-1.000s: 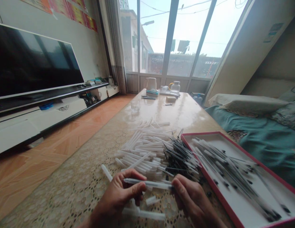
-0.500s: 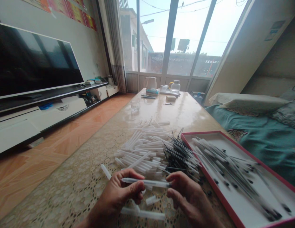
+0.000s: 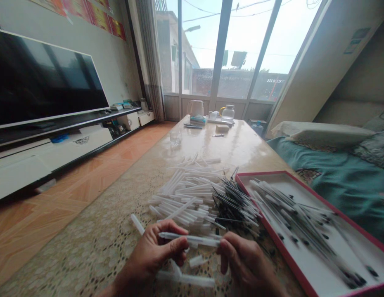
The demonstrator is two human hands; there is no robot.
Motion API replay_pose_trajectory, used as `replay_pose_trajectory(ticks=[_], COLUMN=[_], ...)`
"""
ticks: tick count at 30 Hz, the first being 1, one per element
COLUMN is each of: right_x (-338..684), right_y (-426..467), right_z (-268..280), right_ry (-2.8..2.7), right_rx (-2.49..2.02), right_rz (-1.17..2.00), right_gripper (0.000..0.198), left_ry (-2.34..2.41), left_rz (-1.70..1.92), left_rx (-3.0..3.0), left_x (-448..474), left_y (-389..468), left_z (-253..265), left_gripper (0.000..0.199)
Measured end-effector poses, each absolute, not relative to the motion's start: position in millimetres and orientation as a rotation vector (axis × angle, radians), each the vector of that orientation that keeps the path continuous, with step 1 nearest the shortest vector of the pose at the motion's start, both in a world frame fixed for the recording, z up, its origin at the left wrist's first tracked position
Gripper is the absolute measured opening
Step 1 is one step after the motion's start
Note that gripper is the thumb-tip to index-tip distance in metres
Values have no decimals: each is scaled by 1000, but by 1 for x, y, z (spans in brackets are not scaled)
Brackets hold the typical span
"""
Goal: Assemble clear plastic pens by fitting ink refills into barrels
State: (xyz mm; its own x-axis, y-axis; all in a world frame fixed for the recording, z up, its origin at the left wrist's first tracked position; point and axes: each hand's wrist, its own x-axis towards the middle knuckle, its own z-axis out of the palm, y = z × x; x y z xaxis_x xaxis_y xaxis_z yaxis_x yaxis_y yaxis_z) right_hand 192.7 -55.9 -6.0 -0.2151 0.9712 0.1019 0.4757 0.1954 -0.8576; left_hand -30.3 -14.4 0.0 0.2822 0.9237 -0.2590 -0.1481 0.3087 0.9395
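A translucent white pen (image 3: 200,239) lies level between my two hands above the near part of the table. My left hand (image 3: 162,246) pinches it near its pointed left end between thumb and forefinger. The fingertips of my right hand (image 3: 238,255) are closed on its right end and cover that end. Just beyond my hands is a heap of white pen barrels (image 3: 182,194), with a bundle of dark, thin pen refills (image 3: 237,202) touching it on the right. Below the held pen rest a short white cap (image 3: 196,261) and a loose white barrel (image 3: 196,281).
A red-rimmed tray (image 3: 272,174) at the right holds several pens with black ends. On the far table stand a drinking glass (image 3: 175,138), a glass jug (image 3: 228,112) and a pale kettle (image 3: 196,108). A bed with a green cover (image 3: 343,165) borders the table's right side.
My right hand's fingers, spread around the pen's right end before, have closed onto it. My left hand and the pen have barely moved.
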Motion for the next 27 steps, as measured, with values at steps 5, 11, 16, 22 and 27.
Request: replay_pose_trajectory(ticks=[5,11,16,22,27], right_x=[192,194,193,191,191], right_y=[-55,-57,-57,-55,-54], right_z=[-8,-9,-9,-7,-9], right_ry=[-1741,-1773,-1755,-1746,-1741], right_rx=[-1362,-1391,-1382,-1359,-1382], right_rz=[1006,910,997,949,959], right_gripper=[29,40,27,29,32], left_ry=[994,1007,995,996,990], left_rz=[903,893,907,914,916], left_rx=[973,979,963,966,964], left_x=[-30,-29,-29,-30,-29], left_y=[-14,-15,-15,-14,-14], left_z=[1,6,4,1,2], left_gripper=[32,32,32,33,31])
